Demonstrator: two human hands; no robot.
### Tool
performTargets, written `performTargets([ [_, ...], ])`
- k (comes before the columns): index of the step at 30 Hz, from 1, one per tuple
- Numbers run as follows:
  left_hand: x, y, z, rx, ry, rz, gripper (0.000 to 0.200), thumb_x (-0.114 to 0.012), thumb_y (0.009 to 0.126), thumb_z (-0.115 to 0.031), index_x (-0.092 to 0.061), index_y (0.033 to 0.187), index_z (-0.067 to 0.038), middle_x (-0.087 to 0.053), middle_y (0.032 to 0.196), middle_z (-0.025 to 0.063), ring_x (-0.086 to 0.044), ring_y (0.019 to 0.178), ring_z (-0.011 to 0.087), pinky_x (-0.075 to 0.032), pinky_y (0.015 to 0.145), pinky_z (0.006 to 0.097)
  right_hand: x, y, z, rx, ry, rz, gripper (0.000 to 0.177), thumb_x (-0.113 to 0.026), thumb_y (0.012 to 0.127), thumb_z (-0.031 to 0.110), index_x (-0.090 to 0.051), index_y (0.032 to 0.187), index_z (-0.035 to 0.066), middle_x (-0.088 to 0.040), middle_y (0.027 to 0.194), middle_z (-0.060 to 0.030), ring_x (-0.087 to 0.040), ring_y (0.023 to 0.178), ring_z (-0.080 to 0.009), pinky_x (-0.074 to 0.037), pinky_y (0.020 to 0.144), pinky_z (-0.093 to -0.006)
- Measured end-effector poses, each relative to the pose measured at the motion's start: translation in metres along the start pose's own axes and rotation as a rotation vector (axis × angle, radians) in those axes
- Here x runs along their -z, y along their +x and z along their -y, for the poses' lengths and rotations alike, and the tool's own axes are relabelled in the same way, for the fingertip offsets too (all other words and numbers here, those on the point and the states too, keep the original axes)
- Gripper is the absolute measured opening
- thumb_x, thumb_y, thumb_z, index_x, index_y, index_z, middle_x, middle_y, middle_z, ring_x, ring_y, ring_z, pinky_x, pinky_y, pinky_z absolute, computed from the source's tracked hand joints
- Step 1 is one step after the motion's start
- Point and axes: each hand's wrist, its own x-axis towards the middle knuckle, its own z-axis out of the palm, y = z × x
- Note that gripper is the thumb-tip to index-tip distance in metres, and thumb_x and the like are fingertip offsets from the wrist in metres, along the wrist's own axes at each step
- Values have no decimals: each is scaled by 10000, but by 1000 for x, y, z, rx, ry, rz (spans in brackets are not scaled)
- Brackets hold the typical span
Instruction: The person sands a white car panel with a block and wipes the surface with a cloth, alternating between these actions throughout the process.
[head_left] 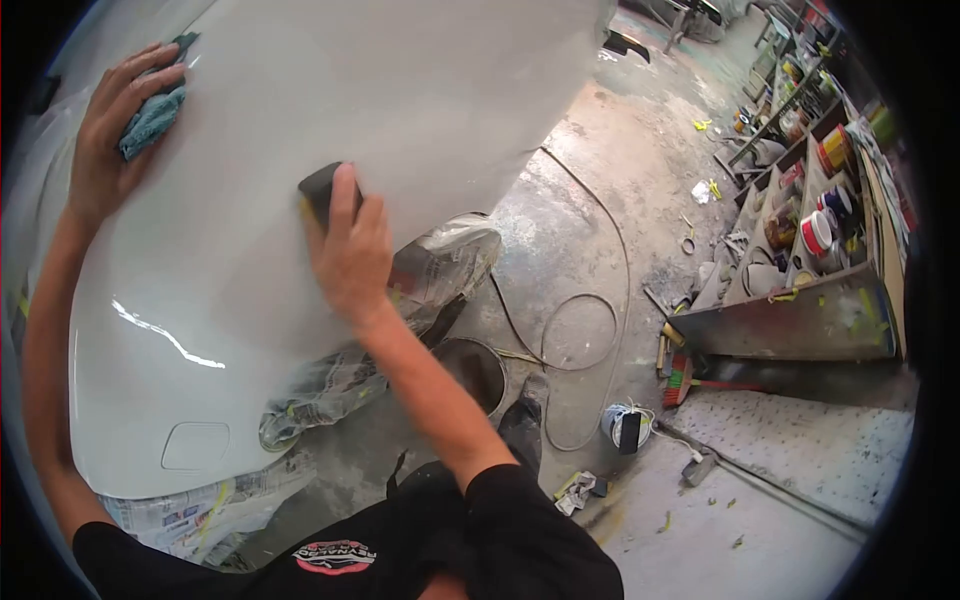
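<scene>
A large pale grey car body panel [250, 120] fills the left and upper middle of the view. My left hand [115, 125] is at its far left side, fingers closed over a crumpled teal cloth [153, 122] against the surface. Nearer the middle, my right hand [350, 240] grips a dark block [322, 186] with a yellowish edge, which lies against the panel. Plastic and newspaper masking [450, 262] covers the part just right of my right wrist. More newspaper [190, 515] hangs below the panel's lower edge.
A round bucket [478, 375] stands beneath my right forearm. A thin hose [622, 260] loops over the floor. Shelves with cans [815, 232] line the right side, near a red-green brush [678, 378]. A small white pail [628, 428] stands lower right.
</scene>
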Motion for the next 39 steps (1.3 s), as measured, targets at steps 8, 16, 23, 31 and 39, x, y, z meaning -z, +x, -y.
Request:
performTargets([
  [8, -2, 0, 1, -9, 10, 1, 310, -682, 905, -88, -682, 1215, -74, -633, 1344, 114, -545, 1306, 306, -424, 1095, 434, -16, 104, -141, -727, 41, 197, 665, -523, 1027, 406, -290, 1519, 23, -532, 1224, -306, -638, 1017, -478, -535, 855, -535],
  [16, -3, 6, -7, -23, -3, -63, 178, -718, 921, -213, -704, 1063, -106, -686, 1183, 111, -626, 1130, 233, -495, 958, 415, -9, 6, -26, -19, 80, 126, 736, -648, 975, 363, -287, 1515, 17, -552, 1165, -317, -632, 997, -477, -568, 788, -519],
  [23, -15, 5, 4, -71, -30, -108, 198, -718, 911, -189, -699, 1086, -99, -674, 1206, 110, -607, 1150, 244, -481, 982, 417, -12, 96, -121, -660, 95, 154, 668, -551, 1004, 401, -311, 1479, -4, -556, 1236, -330, -637, 1050, -477, -546, 861, -532],
  [31, -7, -4, 1, -33, 43, -11, 285, -692, 909, -89, -685, 1194, -87, -633, 1318, 97, -546, 1279, 282, -426, 1070, 425, -12, 44, -59, -227, 93, 89, 690, -617, 985, 392, -327, 1494, 26, -556, 1101, -305, -633, 934, -477, -549, 809, -535],
  [39, -4, -2, 5, -64, 42, -8, 395, -683, 879, -44, -694, 1268, -108, -626, 1384, 96, -551, 1322, 307, -426, 1105, 405, -22, 46, -105, -436, 69, -8, 678, -562, 1005, 422, -331, 1510, 33, -566, 1158, -307, -650, 916, -464, -547, 837, -530],
])
